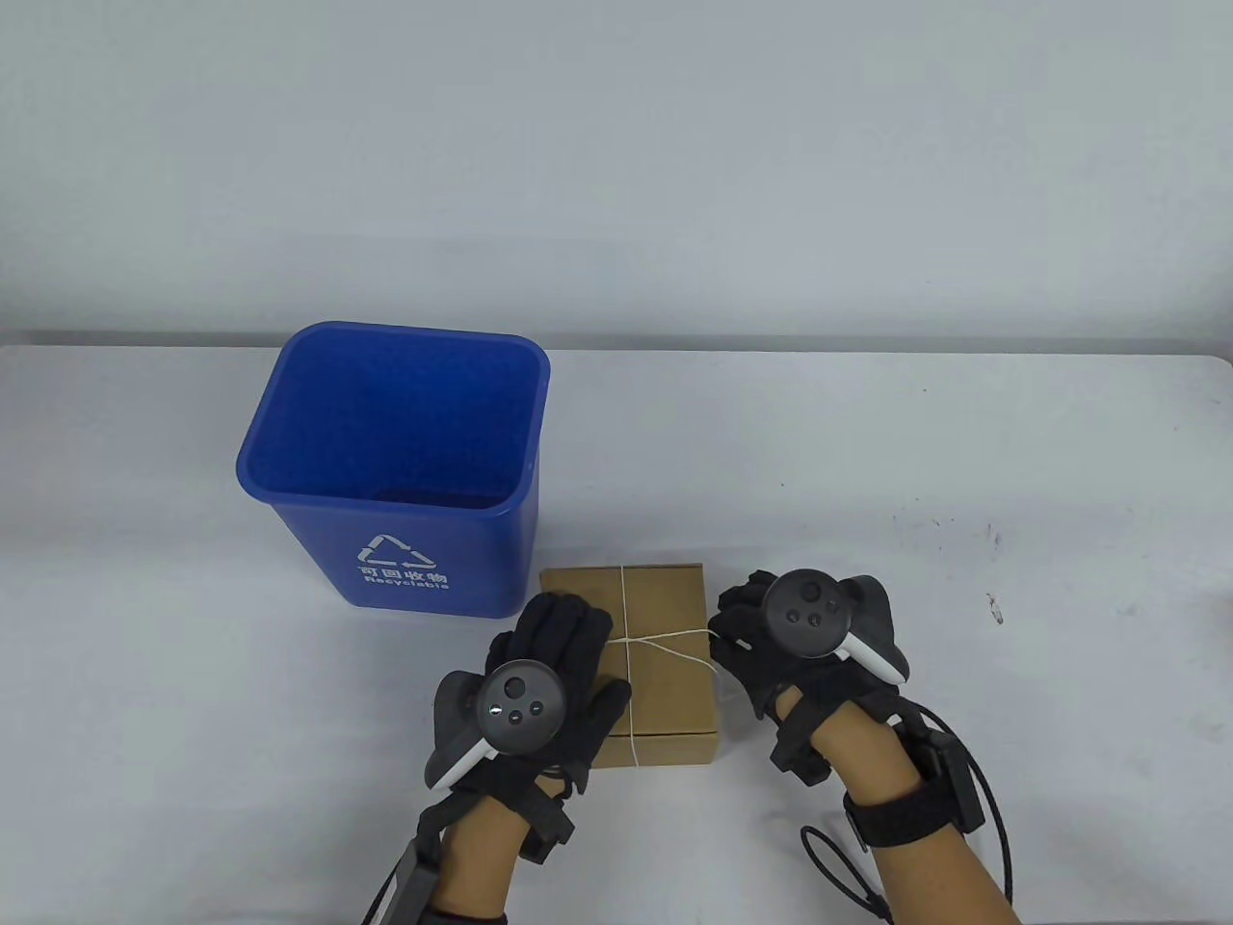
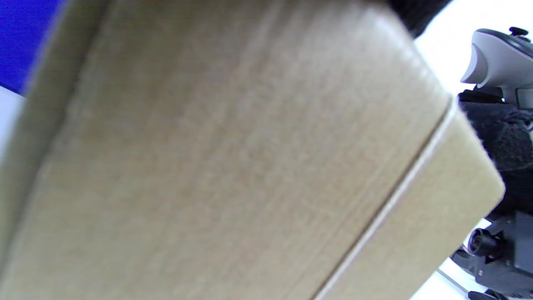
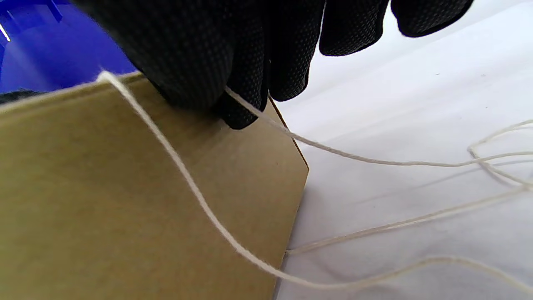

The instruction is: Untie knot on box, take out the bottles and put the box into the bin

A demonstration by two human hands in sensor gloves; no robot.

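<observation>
A brown cardboard box (image 1: 665,597) lies closed on the table just right of the blue bin (image 1: 395,568), tied crosswise with white string (image 1: 665,638). My left hand (image 1: 588,650) rests flat on the box's left half, fingers straight. The box (image 2: 233,166) fills the left wrist view. My right hand (image 1: 724,631) is at the box's right edge and pinches the string. In the right wrist view its fingertips (image 3: 233,91) hold the string (image 3: 333,152) at the box's (image 3: 104,187) upper edge, with loose lengths trailing over the table. No bottles show.
The bin's opening faces up and it carries a white recycling mark on its front; its blue wall (image 3: 41,54) shows behind the box. White tabletop (image 1: 963,462) stretches right of and behind the box, with a few dark specks (image 1: 992,607).
</observation>
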